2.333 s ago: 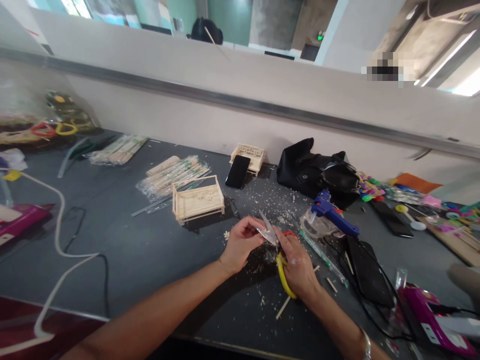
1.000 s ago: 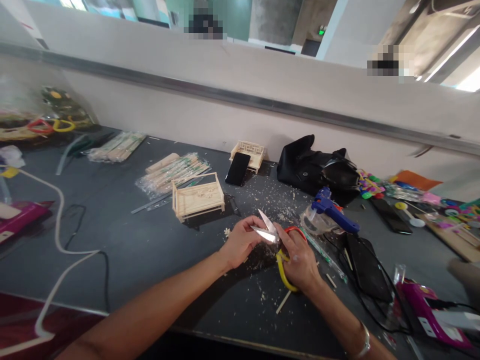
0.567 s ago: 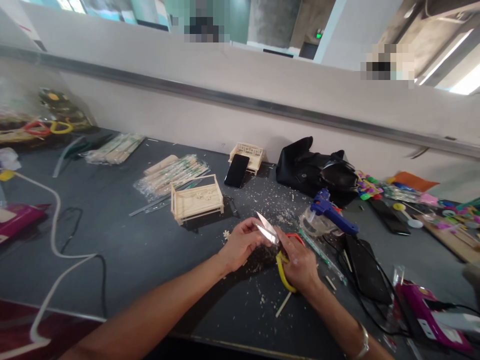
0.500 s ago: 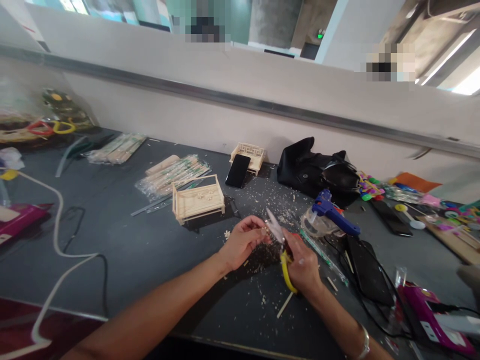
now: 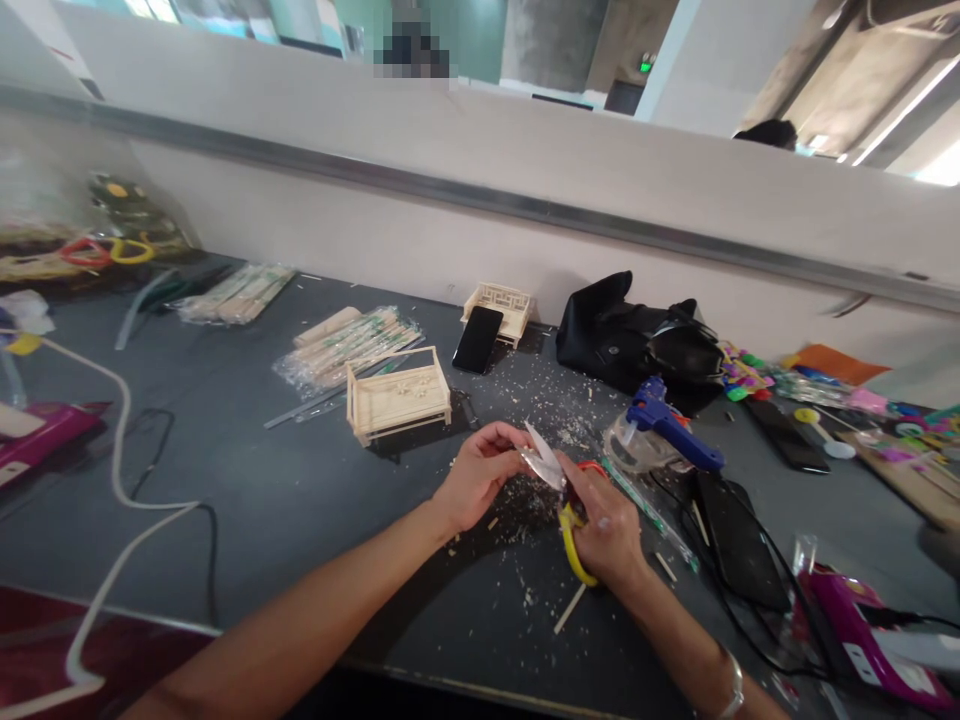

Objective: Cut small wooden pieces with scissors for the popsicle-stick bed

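Note:
In the head view my right hand (image 5: 606, 520) grips a pair of scissors (image 5: 571, 545) with yellow and red handles, its blades parted and pointing up and left. My left hand (image 5: 484, 475) is closed in a pinch close to the blades; whatever sits between the fingertips is too small to make out. Pale wood chips lie scattered on the dark table (image 5: 300, 540) under and beyond both hands. Left of the hands stands a small frame built of thin wooden sticks (image 5: 397, 400), with tiny pieces lying on its flat top.
A phone (image 5: 478, 338) leans on a second small stick model (image 5: 510, 305). Behind are a black bag (image 5: 630, 335) and wrapped sticks (image 5: 360, 350). A blue glue gun (image 5: 671, 425), cables and a dark phone-like slab (image 5: 739, 540) lie right. A white cable (image 5: 120, 430) runs along the left.
The scissor blades have opened wider, and the lower blade now reaches the left fingertips. My left hand has shifted slightly left and up.

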Demonstrator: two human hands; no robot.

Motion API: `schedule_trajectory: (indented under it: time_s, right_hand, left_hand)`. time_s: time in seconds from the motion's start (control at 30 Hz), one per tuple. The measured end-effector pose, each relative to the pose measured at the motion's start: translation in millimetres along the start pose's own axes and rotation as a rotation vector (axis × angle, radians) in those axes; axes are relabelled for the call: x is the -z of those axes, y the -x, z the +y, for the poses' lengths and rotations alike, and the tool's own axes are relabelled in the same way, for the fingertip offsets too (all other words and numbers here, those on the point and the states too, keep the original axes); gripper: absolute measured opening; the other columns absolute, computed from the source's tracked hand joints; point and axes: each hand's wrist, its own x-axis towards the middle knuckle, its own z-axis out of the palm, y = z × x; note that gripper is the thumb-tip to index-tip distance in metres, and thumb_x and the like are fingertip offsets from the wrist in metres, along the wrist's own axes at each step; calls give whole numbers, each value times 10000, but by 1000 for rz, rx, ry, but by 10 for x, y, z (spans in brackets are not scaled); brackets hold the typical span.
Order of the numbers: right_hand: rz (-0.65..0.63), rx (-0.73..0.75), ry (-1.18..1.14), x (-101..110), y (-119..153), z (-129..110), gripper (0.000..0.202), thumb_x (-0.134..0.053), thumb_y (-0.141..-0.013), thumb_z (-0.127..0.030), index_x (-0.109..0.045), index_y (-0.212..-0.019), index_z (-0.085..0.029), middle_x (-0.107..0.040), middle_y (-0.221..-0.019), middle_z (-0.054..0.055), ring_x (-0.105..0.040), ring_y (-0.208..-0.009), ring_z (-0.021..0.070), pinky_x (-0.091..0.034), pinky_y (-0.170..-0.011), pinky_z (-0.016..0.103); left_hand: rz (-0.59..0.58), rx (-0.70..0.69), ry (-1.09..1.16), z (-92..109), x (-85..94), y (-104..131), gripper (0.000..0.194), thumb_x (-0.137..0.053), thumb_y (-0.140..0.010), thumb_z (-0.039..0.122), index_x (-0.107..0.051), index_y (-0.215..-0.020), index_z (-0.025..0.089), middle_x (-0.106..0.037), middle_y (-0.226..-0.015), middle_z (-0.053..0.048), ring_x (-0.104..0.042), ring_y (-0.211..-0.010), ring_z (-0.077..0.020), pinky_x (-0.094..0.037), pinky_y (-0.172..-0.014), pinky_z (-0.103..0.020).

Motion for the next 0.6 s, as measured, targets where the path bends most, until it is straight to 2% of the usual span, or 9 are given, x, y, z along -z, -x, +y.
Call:
schedule_trajectory:
  time_s: [0.3,0.6]
  right_hand:
    - [-30,-2,39,-4,13,7,664,-504,-762,-99,-522,-1411,-240,-665,-821,38,-624,-707,188,-535,-627,271]
    - [-50,-3,97,33,-4,-6,647,-502,-763,-100,-545,-1393,-237,-655,-814,46,-606,-711,191,-511,-613,265]
  left_hand:
    - [-32,-110,-109,-14,-1,-2,298,-926,-515,269,-687,-659,163,-667,-692,11,-596,-651,-113,-501,-680,-244]
    - [21,-79,-146,-46,36,3,324,-937,-473,289,-705,-663,163,-677,-670,16,-591,-631,-106,-476,-640,-217]
